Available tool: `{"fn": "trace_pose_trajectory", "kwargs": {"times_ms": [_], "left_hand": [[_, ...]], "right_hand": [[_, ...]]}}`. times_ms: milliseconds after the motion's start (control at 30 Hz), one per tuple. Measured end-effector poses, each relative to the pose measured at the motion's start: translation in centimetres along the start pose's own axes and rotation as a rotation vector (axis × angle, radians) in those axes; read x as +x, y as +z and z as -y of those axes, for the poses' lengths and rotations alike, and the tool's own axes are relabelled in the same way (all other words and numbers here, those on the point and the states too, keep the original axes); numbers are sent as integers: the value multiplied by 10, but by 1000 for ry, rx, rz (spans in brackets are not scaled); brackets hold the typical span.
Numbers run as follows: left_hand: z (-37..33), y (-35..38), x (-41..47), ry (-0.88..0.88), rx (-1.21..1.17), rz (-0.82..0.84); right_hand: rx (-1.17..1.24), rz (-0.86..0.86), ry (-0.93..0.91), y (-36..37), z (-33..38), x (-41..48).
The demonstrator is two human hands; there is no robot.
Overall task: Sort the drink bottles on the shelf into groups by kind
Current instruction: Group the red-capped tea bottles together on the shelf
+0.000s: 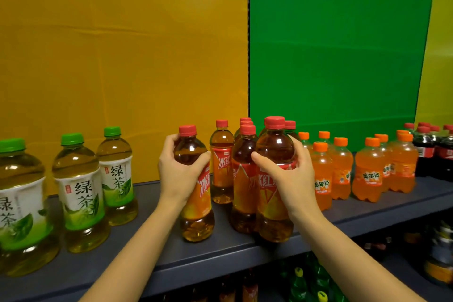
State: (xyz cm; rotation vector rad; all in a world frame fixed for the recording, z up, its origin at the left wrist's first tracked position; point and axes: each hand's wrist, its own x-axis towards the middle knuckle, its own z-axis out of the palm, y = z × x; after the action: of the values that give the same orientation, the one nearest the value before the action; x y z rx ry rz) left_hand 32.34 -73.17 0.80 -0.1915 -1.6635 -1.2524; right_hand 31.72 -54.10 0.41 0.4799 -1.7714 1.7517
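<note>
Standing upright on the dark grey shelf (pixel 232 246), two red-capped bottles are each gripped: the left hand (pixel 180 171) curls round the shoulder of the left iced tea bottle (pixel 197 216), a little apart from the cluster, while the right hand (pixel 289 174) wraps the front iced tea bottle (pixel 274 220), tight against its neighbours. Green tea bottles (pixel 78 191) stand well to the left; orange soda bottles (pixel 367 176) and cola bottles (pixel 424 154) stand to the right.
</note>
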Motion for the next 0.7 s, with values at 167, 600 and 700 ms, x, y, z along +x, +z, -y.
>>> {"fn": "trace_pose_trajectory", "kwargs": {"times_ms": [167,600,700], "left_hand": [[19,19,7,-10,3,7],[57,30,18,53,82,-7],[53,32,17,56,132,-21]], "right_hand": [[-78,-12,-36,6,-13,4],[-16,-80,-60,41,-43,7],[-47,-75,-111,43,-47,7]]}}
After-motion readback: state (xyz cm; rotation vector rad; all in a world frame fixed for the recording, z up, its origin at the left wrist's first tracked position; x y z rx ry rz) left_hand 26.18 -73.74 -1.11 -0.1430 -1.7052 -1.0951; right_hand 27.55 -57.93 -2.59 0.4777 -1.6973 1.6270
